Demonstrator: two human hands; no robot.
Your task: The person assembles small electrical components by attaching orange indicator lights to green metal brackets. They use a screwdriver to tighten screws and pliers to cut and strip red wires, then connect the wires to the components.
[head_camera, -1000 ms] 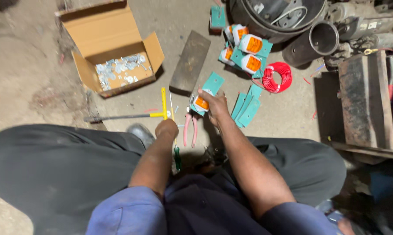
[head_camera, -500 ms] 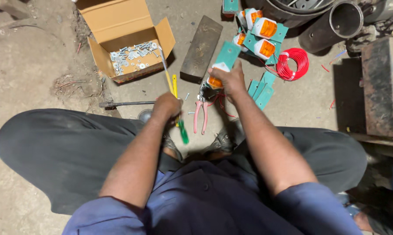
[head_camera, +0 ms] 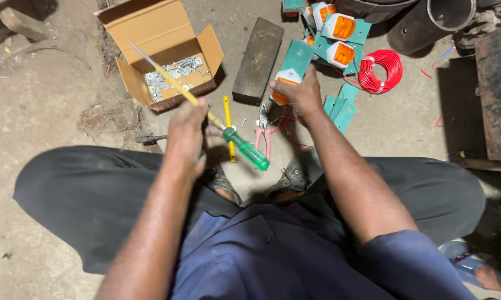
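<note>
While the left hand (head_camera: 186,133) closes around a green-handled screwdriver (head_camera: 206,114) — its yellow shaft and bare tip slanting up over the cardboard box (head_camera: 150,33) — the right hand (head_camera: 300,94) pinches an amber marker lamp on a teal bracket (head_camera: 292,69), lifted just above the ground in front of the knees.

From the head view, the work looks partly along: several amber lamps on teal brackets (head_camera: 339,39) lie piled at the top, seemingly assembled, while bare teal brackets (head_camera: 342,108) lie just beside the right wrist, apparently not yet fitted. The screwdriver's tip is nowhere near the held lamp, so I judge no screw is being driven right now.

The only package is the open brown box at upper left, flaps spread, its bottom scattered with silvery screws (head_camera: 172,72); no label on it is legible. A red wire coil (head_camera: 381,69) lies right of the lamps. Between the hands, on the dirt, lie pink-handled pliers (head_camera: 263,136), a yellow-handled tool (head_camera: 229,128) and a loose screw — a dark wooden block (head_camera: 258,58) lies above them.
</note>
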